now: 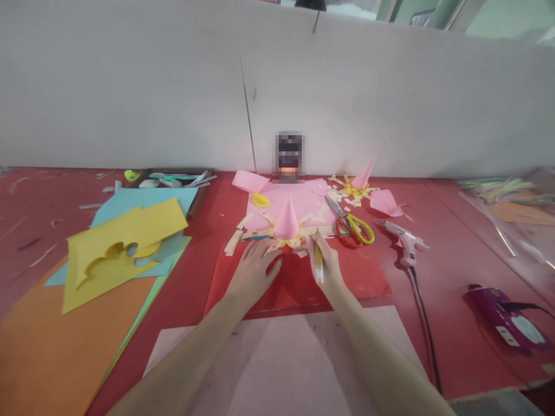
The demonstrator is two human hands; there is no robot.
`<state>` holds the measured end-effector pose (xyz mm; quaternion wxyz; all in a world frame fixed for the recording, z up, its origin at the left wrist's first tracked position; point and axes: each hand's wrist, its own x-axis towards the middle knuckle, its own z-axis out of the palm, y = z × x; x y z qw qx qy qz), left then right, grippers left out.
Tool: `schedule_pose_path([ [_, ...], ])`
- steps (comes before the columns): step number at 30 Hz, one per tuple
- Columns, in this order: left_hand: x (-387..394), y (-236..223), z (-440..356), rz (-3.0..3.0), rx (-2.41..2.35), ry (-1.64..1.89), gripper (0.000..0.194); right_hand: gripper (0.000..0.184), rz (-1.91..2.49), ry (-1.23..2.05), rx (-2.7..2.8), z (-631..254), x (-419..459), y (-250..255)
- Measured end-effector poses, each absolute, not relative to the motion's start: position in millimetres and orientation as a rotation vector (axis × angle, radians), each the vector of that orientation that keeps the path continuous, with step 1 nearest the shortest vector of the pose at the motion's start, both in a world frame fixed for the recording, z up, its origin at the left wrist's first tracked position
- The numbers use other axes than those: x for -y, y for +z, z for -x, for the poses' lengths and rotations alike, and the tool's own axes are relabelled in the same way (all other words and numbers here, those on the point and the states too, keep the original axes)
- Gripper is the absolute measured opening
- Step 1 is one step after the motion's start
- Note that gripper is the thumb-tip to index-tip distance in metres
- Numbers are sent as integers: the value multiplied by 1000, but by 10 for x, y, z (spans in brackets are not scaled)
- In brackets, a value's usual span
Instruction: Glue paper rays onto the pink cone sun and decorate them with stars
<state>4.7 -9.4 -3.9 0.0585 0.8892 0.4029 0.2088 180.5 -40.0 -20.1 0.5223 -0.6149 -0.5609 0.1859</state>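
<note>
A pink paper cone (286, 221) stands upright on a yellow petal-like paper base, with cream paper strips spreading out around it. My left hand (252, 268) lies at the near left side of the cone, its fingers stretched out and thumb apart, fingertips close to the strips. My right hand (328, 263) is at the near right, its fingers closed around a yellow-and-white pen (319, 263) with the tip pointing away from me. Under my hands is a red sheet (359, 277). Pink paper (260, 211) lies behind the cone.
Scissors (349, 225) and a glue gun (405, 242) with a cord lie to the right. Beyond them is a purple power strip (507, 318). A second pink cone (364, 175) stands at the back. Yellow sheets (125, 231) are at left; a white panel (173, 86) rises behind.
</note>
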Motion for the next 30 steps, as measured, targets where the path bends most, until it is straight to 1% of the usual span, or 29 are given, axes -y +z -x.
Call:
schedule_pose_path([
  [6, 77, -71, -50, -2705, -1239, 595, 32, 21, 1471, 348, 1320, -1787, 424, -154],
  [9, 73, -71, -54, -2707, -1243, 579, 31, 21, 1469, 338, 1352, -1786, 439, -125],
  [15, 79, -96, -54, -2712, -1257, 525, 36, 20, 1479, 459, 1368, -1808, 427, -97],
  [19, 82, -95, -55, -2716, -1260, 519, 35, 20, 1490, 510, 1378, -1817, 431, -86],
  [24, 83, -92, -59, -2723, -1265, 535, 33, 22, 1538, 450, 1352, -1829, 438, -103],
  [30, 90, -98, -57, -2716, -1278, 538, 34, 20, 1575, 363, 1263, -1912, 399, -166],
])
